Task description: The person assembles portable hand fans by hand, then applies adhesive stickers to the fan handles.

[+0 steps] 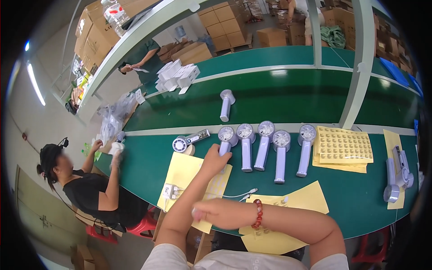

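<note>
Left hand on lavender handheld fan, green worktop.
We find the left hand [217, 161] closed round the handle of a pale lavender, round-headed plastic fan [227, 134], left of four matching fans [280, 157]. The right hand [216, 213], beside the left forearm, is partly curled; we cannot tell whether it holds anything.

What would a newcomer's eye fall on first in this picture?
Probably the row of lavender handheld fans across the green table, its leftmost fan in the grip of the left hand. Then the red bead bracelet at the wrist of the right hand, low in the centre, over yellow sheets.
</note>
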